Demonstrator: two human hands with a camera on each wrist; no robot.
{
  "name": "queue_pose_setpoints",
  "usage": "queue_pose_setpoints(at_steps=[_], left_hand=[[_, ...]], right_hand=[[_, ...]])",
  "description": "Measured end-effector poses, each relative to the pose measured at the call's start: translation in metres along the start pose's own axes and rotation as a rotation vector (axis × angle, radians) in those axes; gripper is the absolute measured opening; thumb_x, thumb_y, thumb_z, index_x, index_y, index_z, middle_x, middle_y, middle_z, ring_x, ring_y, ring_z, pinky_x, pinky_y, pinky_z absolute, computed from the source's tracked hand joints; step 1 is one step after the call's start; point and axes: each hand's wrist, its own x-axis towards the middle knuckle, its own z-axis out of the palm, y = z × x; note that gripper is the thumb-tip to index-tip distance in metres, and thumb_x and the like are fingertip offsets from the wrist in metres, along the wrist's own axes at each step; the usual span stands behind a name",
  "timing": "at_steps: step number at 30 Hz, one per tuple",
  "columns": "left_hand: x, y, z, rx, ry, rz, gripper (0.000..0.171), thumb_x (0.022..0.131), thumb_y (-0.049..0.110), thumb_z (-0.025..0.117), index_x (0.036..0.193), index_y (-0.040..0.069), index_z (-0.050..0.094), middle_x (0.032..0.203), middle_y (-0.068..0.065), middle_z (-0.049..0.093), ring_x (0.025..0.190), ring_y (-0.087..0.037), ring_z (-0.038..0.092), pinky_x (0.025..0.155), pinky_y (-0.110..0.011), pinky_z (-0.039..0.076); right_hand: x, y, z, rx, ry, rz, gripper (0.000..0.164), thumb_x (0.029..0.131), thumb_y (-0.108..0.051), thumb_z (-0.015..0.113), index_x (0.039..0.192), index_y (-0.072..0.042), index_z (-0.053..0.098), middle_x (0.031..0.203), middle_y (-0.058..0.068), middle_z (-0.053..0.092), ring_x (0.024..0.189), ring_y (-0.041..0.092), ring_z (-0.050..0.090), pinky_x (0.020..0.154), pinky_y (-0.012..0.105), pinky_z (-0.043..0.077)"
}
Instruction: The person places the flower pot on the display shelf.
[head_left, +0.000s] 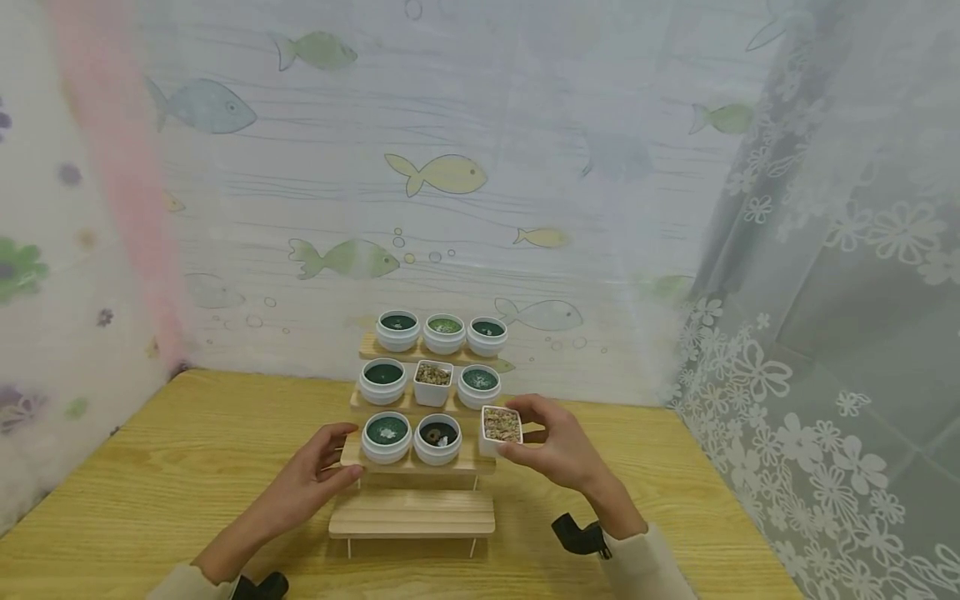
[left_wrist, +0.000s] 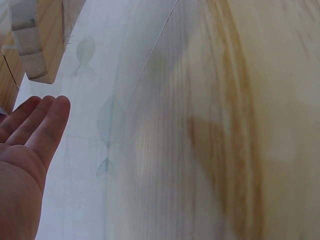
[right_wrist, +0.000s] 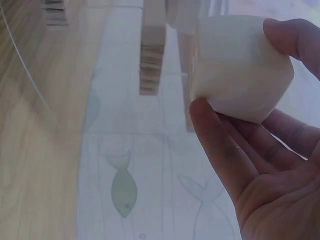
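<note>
My right hand [head_left: 558, 446] pinches a square white cup [head_left: 501, 427] of pale brownish bits between thumb and fingers, at the right end of the tiered wooden stand [head_left: 418, 523]. From below, the right wrist view shows the cup's smooth white base [right_wrist: 240, 70] between the fingers. My left hand [head_left: 307, 479] is at the left end of the tier with two round white pots, a dark green one [head_left: 386, 437] and a darker one [head_left: 437, 439]. In the left wrist view its fingers [left_wrist: 47, 125] are straight, close to the tier's wooden end [left_wrist: 37, 40].
Higher tiers carry several round white pots [head_left: 382, 382] with green contents and another square cup [head_left: 432, 385]. The lowest tier is bare wood. The stand is on a wood-grain table [head_left: 187, 442], before a fish-print curtain [head_left: 525, 167]; a flowered sheer curtain [head_left: 810, 450] hangs at the right.
</note>
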Motion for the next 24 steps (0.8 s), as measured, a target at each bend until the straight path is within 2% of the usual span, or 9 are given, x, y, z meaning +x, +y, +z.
queue_pose_setpoints(at_steps=[8,14,17,24], left_hand=[[-0.001,0.001,0.000,0.003,0.003,-0.009,0.058,0.093,0.026,0.065,0.138,0.003,0.038,0.137,-0.020,0.044,0.124,-0.039,0.047,0.095,-0.042,0.048],[0.000,0.002,0.000,0.010,0.007,-0.008,0.057,0.093,0.026,0.065,0.138,0.003,0.038,0.137,-0.020,0.044,0.125,-0.040,0.046,0.096,-0.046,0.047],[0.000,0.002,0.000,0.003,0.008,-0.014,0.057,0.093,0.026,0.065,0.138,0.004,0.038,0.137,-0.019,0.044,0.125,-0.039,0.046,0.096,-0.045,0.047],[0.000,0.001,0.000,-0.022,0.005,-0.024,0.055,0.093,0.024,0.065,0.138,0.005,0.039,0.138,-0.022,0.043,0.125,-0.041,0.045,0.094,-0.038,0.049]], right_hand=[[0.002,0.004,0.013,0.039,-0.001,0.004,0.047,0.077,-0.003,0.079,0.118,0.005,0.059,0.111,0.017,0.061,0.096,0.030,0.063,0.077,0.031,0.057],[0.003,0.007,0.020,0.052,-0.013,0.009,0.047,0.078,-0.005,0.078,0.120,0.003,0.058,0.112,0.015,0.060,0.098,0.029,0.062,0.079,0.034,0.057],[0.004,0.007,0.021,0.065,-0.017,0.019,0.048,0.079,-0.006,0.078,0.122,0.003,0.057,0.114,0.016,0.059,0.099,0.031,0.061,0.080,0.037,0.057],[0.003,0.006,0.023,0.056,-0.022,0.066,0.050,0.079,-0.008,0.078,0.123,0.001,0.057,0.113,0.013,0.060,0.099,0.028,0.062,0.082,0.035,0.056]])
